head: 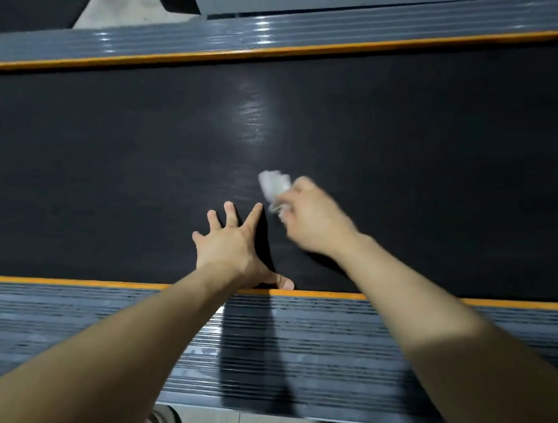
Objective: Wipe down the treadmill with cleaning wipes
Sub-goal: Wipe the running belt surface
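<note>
Black treadmill belt (104,158) fills our view. We brace our left hand (233,244) flat on it, fingers (232,211) spread; our right hand (311,218) clutches the wipe (273,183) just beyond them. Risks, we judge: belt rolling under the braced palm; bunched wipe skipping patches.

Your bare left forearm (101,347) comes up from the lower left corner and your bare right forearm (447,332) from the lower right, drawing together toward the middle. Your left hand (232,246) lies palm down and flat, its fingers (232,211) straight and spread wide, the thumb (284,282) stretched out to the right and back toward you. Its wrist runs nearly straight with the forearm. Your right hand (311,220) is just beside it, a little farther forward and blurred, the fingers curled round a crumpled white wipe (273,185) that sticks out on the left. The two hands do not touch
</note>
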{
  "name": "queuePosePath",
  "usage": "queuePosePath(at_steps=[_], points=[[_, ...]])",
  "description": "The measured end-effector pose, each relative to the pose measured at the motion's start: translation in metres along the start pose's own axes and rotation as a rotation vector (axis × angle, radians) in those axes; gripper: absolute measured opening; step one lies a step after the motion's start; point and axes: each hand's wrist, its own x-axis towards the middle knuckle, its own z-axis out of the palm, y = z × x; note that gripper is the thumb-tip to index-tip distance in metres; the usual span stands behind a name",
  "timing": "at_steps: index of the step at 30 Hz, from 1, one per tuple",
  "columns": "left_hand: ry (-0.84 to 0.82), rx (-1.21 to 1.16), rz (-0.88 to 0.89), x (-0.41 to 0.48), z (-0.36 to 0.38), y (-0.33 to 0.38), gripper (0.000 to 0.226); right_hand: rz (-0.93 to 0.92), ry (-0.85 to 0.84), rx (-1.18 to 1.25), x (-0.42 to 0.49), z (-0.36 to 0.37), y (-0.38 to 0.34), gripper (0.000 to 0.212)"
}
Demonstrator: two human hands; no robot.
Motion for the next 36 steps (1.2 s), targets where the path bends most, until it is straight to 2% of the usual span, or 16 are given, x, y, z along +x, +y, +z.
queuePosePath(at_steps=[1,3,7,9,11,12,14,16,19,22,24,26,29,31,33,36], points=[[0.000,-0.007,-0.001,-0.002,0.000,0.000,0.168,-0.108,-0.096,-0.007,0.000,0.010,-0.012,0.028],[-0.012,-0.005,0.009,-0.005,-0.005,0.000,0.169,-0.110,-0.035,-0.021,0.005,0.007,0.004,0.022],[0.015,0.049,0.082,-0.003,-0.026,-0.026,0.149,0.551,0.394,-0.028,0.010,-0.040,0.089,0.029],[0.091,0.053,0.077,-0.005,-0.025,-0.046,0.146,0.716,0.539,0.026,0.014,-0.049,0.082,0.026],[0.111,0.028,-0.027,-0.012,-0.014,-0.059,0.153,0.543,0.475,0.052,0.028,-0.035,0.031,0.004],[0.077,-0.004,-0.066,-0.014,-0.009,-0.062,0.155,0.360,0.380,0.077,0.036,-0.019,-0.004,0.012],[0.028,-0.034,-0.081,-0.012,-0.006,-0.064,0.156,-0.077,0.007,0.031,0.041,0.024,-0.069,0.005],[0.019,-0.042,-0.077,-0.008,-0.007,-0.064,0.156,-0.202,-0.161,-0.016,0.048,0.048,-0.081,0.010],[0.010,-0.030,-0.089,-0.009,-0.007,-0.066,0.156,0.174,0.079,0.026,0.058,0.014,0.005,0.018],[0.016,-0.015,-0.084,-0.010,-0.005,-0.068,0.154,0.680,0.516,0.080,0.032,-0.048,0.100,0.031],[0.020,0.000,-0.084,-0.009,-0.007,-0.068,0.154,0.815,0.647,0.121,0.023,-0.047,0.094,0.030],[0.016,0.003,-0.082,-0.009,-0.006,-0.067,0.154,0.765,0.569,0.104,0.035,-0.016,0.046,0.031],[0.031,-0.014,-0.087,-0.010,-0.005,-0.068,0.153,0.169,0.125,0.105,0.058,0.048,-0.056,0.029],[0.045,-0.024,-0.082,-0.008,-0.004,-0.069,0.152,-0.045,-0.127,0.061,0.058,0.067,-0.088,0.018],[0.034,-0.018,-0.082,-0.009,-0.005,-0.067,0.153,0.007,-0.036,0.051,0.062,0.049,-0.055,0.015],[0.020,-0.011,-0.085,-0.008,-0.006,-0.068,0.154,0.440,0.283,0.014,0.053,-0.013,0.053,0.032]])
